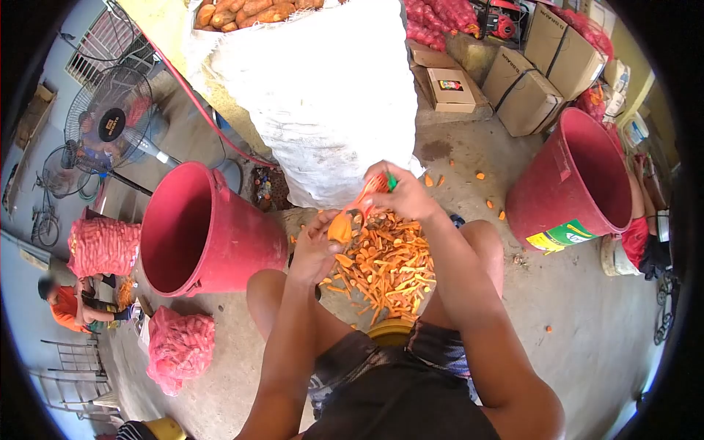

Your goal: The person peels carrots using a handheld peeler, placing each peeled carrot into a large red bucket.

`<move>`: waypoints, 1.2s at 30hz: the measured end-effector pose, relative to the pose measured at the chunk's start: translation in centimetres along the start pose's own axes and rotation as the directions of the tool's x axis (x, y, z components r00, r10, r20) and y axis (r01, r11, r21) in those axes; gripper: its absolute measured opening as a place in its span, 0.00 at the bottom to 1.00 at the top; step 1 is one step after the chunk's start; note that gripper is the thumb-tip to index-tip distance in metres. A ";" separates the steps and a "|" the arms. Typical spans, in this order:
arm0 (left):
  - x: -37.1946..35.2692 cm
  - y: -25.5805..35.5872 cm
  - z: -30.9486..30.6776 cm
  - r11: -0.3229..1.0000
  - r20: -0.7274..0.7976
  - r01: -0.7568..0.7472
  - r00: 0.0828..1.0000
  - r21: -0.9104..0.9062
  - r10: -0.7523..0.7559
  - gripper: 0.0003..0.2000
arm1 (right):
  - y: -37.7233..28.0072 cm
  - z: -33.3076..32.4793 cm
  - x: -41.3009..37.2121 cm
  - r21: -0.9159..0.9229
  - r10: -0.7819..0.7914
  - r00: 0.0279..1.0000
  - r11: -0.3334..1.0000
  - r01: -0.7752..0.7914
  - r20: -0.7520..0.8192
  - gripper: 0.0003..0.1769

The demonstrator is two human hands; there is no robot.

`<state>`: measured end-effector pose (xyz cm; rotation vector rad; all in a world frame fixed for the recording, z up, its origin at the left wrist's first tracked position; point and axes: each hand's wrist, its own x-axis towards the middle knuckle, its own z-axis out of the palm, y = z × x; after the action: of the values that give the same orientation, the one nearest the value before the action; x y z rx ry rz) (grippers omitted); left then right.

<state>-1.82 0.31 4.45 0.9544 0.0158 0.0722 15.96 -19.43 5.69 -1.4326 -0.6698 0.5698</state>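
My left hand [314, 246] is closed around an orange root [341, 227], which looks like a partly peeled sweet potato with brown skin on one side. Just to its right, my right hand [400, 194] grips an orange-red peeler [372, 189] with a green end. The peeler reaches down toward the root; whether its blade touches is hard to tell. Beneath both hands, on the floor between my legs, lies a heap of orange peelings [392, 271].
A tall white sack [330, 103] with orange roots [257, 13] on top stands in front. Red tubs stand left [242, 242] and right [528, 198]. Pink net bags [180, 348], a fan [110, 121] and cardboard boxes [521, 92] surround me. Another person [70, 308] sits far left.
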 end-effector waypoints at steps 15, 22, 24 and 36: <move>0.1 -0.6 -0.6 0.999 0.011 -0.028 1.000 -0.039 0.028 0.36 | -0.6 0.7 -0.2 -0.120 -0.242 0.968 0.961 0.248 0.058 0.21; 0.9 -0.6 -1.7 0.995 0.017 -0.019 1.000 -0.097 0.020 0.34 | -0.6 1.1 0.1 0.033 -0.080 0.996 0.996 0.081 -0.027 0.22; 0.8 -1.3 -1.8 0.997 -0.010 -0.038 0.999 -0.071 0.037 0.34 | -1.2 2.0 -0.4 0.000 -0.102 0.995 0.995 0.102 0.005 0.22; 0.4 -1.0 -0.9 0.988 0.047 -0.077 0.995 -0.134 0.084 0.42 | -0.1 0.3 0.4 -0.008 -0.065 0.990 0.998 0.064 -0.123 0.21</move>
<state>-1.43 0.47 3.12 0.8246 -0.0755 0.1210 16.04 -18.98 5.82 -1.4322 -0.6166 0.4262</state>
